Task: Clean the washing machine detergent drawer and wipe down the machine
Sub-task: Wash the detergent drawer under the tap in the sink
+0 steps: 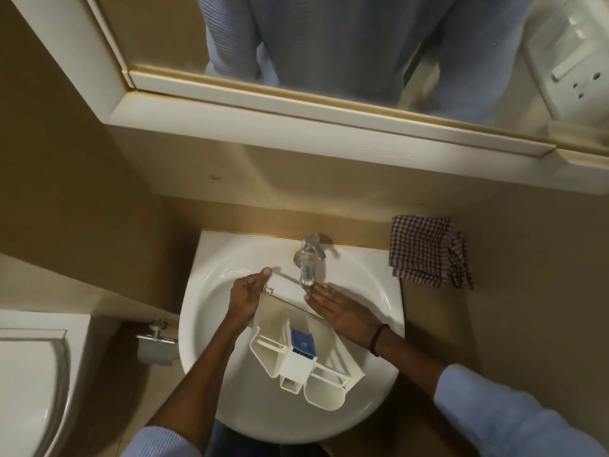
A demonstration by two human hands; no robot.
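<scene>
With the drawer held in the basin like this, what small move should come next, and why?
Probably slide the detergent drawer back so its compartments sit under the tap. Only its front panel is beneath the spout; the left hand grips that end, and the right hand lies flat on it.

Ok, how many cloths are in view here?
1: a purple-and-white checked cloth hanging on the wall right of the white ceramic sink. Others may be out of frame.

Tan walls [82,166] – white-framed mirror [296,107], toilet [29,384] at left.
</scene>
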